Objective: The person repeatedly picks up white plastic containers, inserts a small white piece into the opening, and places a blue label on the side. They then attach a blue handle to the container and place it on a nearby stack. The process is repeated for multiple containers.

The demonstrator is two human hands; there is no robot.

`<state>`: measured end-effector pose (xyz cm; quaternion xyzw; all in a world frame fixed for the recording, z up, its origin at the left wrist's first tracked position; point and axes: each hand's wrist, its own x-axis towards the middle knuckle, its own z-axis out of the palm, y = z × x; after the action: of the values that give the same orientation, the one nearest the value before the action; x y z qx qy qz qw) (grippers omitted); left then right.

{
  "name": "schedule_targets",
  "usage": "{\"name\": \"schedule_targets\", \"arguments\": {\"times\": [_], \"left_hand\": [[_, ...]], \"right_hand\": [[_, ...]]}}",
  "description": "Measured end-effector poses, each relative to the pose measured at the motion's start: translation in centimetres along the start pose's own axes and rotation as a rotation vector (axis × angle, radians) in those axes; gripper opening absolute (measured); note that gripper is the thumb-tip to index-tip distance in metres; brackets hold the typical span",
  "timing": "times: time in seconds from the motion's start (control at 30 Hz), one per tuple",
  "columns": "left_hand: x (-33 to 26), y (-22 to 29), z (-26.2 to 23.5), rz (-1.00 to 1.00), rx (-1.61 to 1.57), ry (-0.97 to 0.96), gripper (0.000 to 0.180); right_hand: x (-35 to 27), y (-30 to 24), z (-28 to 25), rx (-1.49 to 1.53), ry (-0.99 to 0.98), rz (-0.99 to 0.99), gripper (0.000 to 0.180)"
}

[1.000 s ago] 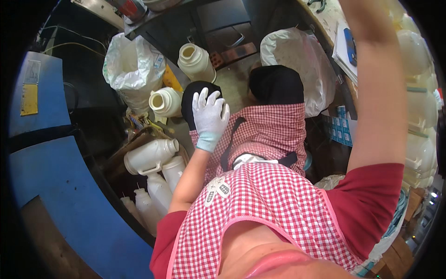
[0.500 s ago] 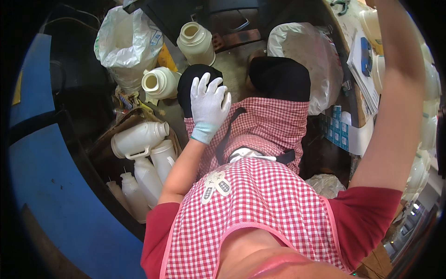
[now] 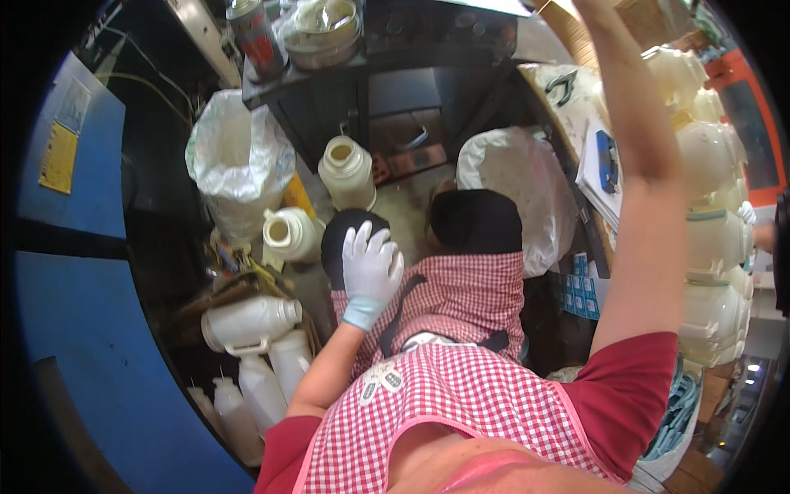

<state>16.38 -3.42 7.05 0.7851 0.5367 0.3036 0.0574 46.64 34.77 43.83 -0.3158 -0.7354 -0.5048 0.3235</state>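
My left hand [image 3: 372, 270], in a white glove with a pale blue cuff, rests on my left knee. Its fingers are loosely spread and hold nothing. Beyond that knee stands a cream plastic flask body [image 3: 347, 174] with a wide neck, and a second cream flask body [image 3: 301, 234] lies tilted beside it. My right arm [image 3: 646, 222] is bare and stretches up past the worktop at the right. The right hand lies beyond the top edge, so whatever it touches is hidden.
Stacked cream flask bodies [image 3: 714, 239] line the right side. Bagged bins stand at left [image 3: 240, 185] and right [image 3: 527, 214]. White handled bottles [image 3: 251, 323] fill a carton by my left elbow. Pliers [image 3: 564, 85] and a blue-clipped clipboard [image 3: 607, 160] lie on the worktop. Another person's hand [image 3: 765, 237] shows far right.
The view has tilted upward, bringing a can and round tubs on the far cabinet into sight. My left hand stays on the knee. My right arm remains stretched out, its hand still out of sight.
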Motion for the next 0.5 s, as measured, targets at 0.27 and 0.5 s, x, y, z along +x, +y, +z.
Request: {"name": "schedule_targets", "arguments": {"times": [0.27,0.5], "left_hand": [[0.6,-0.1,-1.8,-0.033,-0.030,0.039,0.030],[28.2,3.3,-12.5,0.510,0.035,0.512,0.068]], "right_hand": [[-13.1,-11.7,-3.3,0.300,-0.194,0.286,0.038],[-25.4,-14.2,4.5,0.413,-0.547,0.381,0.058]]}}
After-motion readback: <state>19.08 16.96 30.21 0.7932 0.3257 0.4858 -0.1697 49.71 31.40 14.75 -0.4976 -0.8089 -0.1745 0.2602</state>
